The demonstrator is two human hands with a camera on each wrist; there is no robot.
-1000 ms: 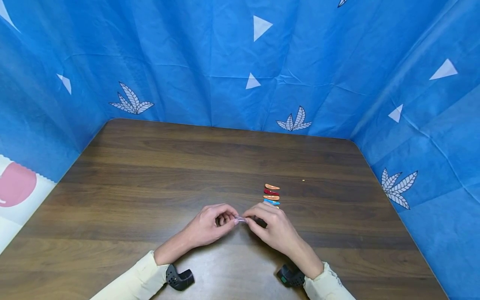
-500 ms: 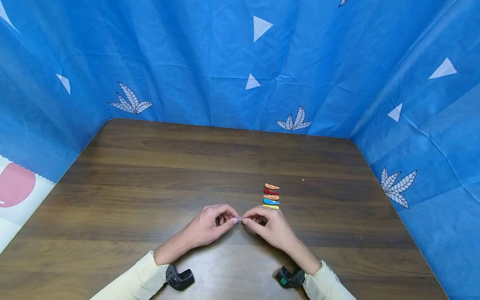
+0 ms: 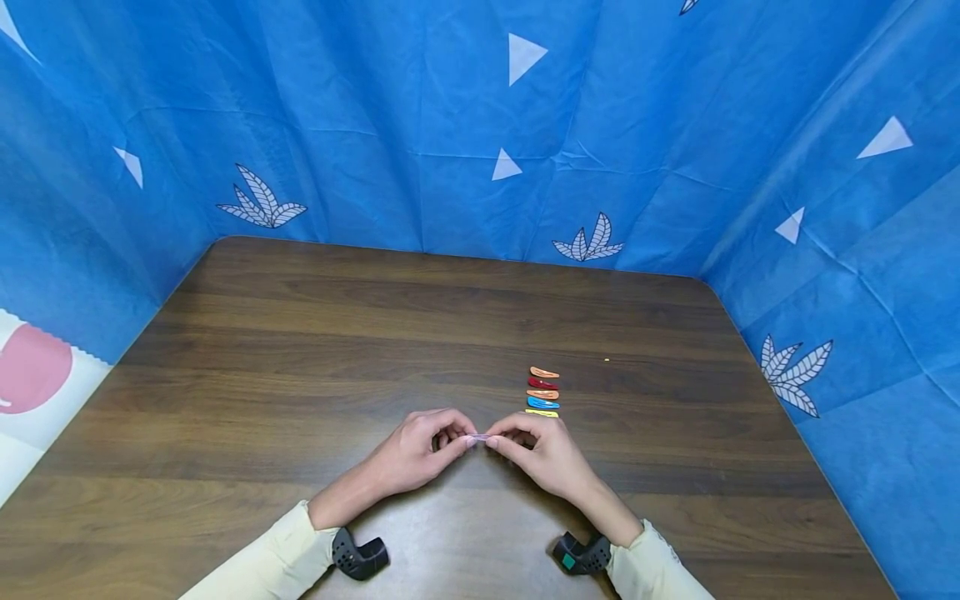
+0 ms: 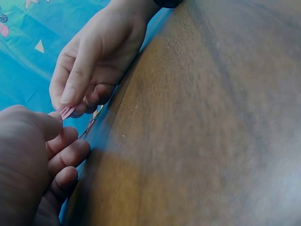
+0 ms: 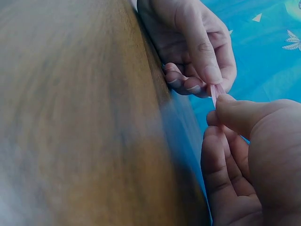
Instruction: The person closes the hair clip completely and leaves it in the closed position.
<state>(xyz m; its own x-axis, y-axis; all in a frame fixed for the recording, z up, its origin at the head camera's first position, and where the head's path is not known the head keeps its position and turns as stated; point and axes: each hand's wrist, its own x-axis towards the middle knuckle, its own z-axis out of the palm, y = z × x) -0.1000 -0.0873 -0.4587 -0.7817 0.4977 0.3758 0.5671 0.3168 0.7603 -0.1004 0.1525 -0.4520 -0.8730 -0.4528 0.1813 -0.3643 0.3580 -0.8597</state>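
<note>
The left hand (image 3: 416,454) pinches one end of a small pink hair clip (image 3: 479,437) between thumb and forefinger, just above the wooden table (image 3: 300,350). The right hand (image 3: 543,454) pinches the clip's other end, fingers curled. Just beyond it, a row of coloured clips (image 3: 543,392) lies on the table.

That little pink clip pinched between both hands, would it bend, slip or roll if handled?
The pink hair clip looks thin and flat, so it probably lies still rather than rolls, like the clips in the row. Fingertips of the left hand and right hand alone hold it, so it is likely very light. It may flex or snap slightly.
</note>
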